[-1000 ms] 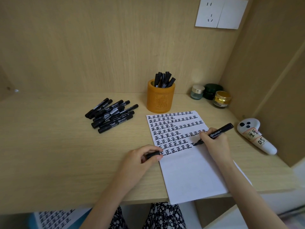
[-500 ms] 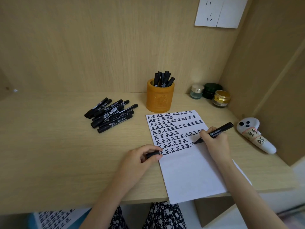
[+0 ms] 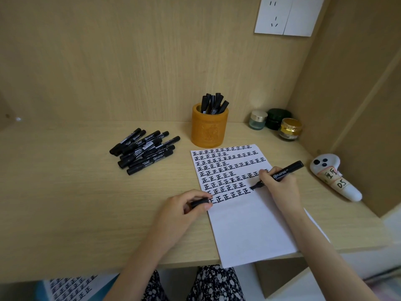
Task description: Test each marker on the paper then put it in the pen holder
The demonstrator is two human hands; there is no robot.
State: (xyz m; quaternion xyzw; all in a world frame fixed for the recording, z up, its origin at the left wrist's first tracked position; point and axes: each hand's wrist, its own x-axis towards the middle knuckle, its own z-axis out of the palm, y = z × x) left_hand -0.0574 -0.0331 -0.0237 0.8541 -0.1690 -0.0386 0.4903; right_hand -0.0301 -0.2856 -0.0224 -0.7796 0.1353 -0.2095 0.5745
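A white sheet of paper (image 3: 249,227) lies on the wooden desk, its upper half filled with rows of black marks. My right hand (image 3: 280,187) grips a black marker (image 3: 286,170) with its tip touching the paper at the end of the lowest row. My left hand (image 3: 184,209) rests at the paper's left edge and pinches the black marker cap (image 3: 199,203). An orange pen holder (image 3: 210,128) stands behind the paper with several black markers in it. A pile of several black markers (image 3: 144,149) lies to the left.
Three small jars (image 3: 274,123) stand at the back right corner. A white controller (image 3: 334,177) lies by the right wall. A wall socket (image 3: 286,16) is mounted above. Another marked sheet (image 3: 71,287) shows below the desk edge.
The marker tip has made short strokes at the end of the lowest row, adding ink there. My left hand has stayed in place with the cap.
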